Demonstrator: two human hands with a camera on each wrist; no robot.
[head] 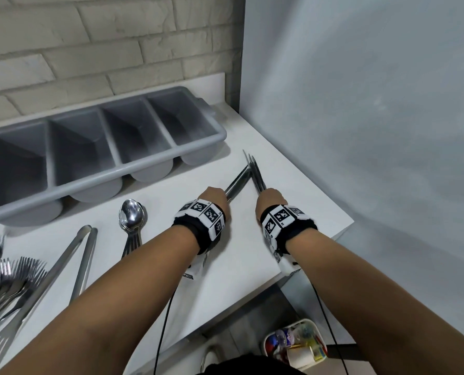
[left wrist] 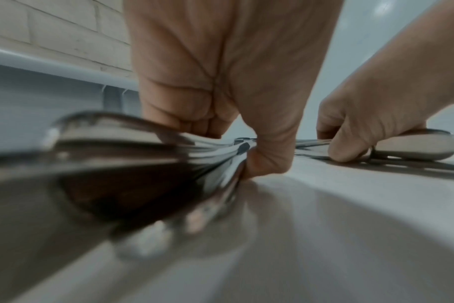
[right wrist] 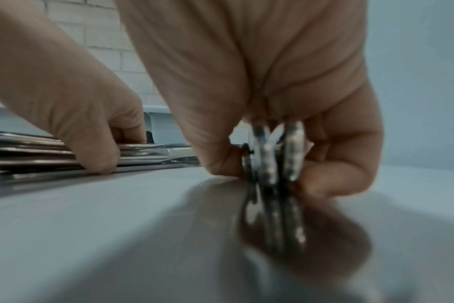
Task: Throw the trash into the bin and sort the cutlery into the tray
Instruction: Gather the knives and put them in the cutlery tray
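Note:
On the white counter both hands grip bundles of steel knives that meet at a corner. My left hand (head: pixel 215 197) (left wrist: pixel 262 143) curls round one knife bundle (head: pixel 237 182) (left wrist: pixel 194 157) lying flat, pointing up and right. My right hand (head: pixel 270 198) (right wrist: pixel 285 164) pinches several knives (head: pixel 255 174) (right wrist: pixel 271 155) standing on edge, tips toward the back wall. The grey four-compartment cutlery tray (head: pixel 220 136) sits just behind, all compartments bare. The white bin (head: pixel 268 339) holding colourful trash stands on the floor below the counter's front edge.
A stack of spoons (head: pixel 132 215) lies left of my left wrist. Long tongs (head: pixel 82 255) and a heap of forks (head: pixel 6 274) lie further left. A grey wall (head: pixel 374 131) bounds the counter on the right and white brick (head: pixel 90 50) at the back.

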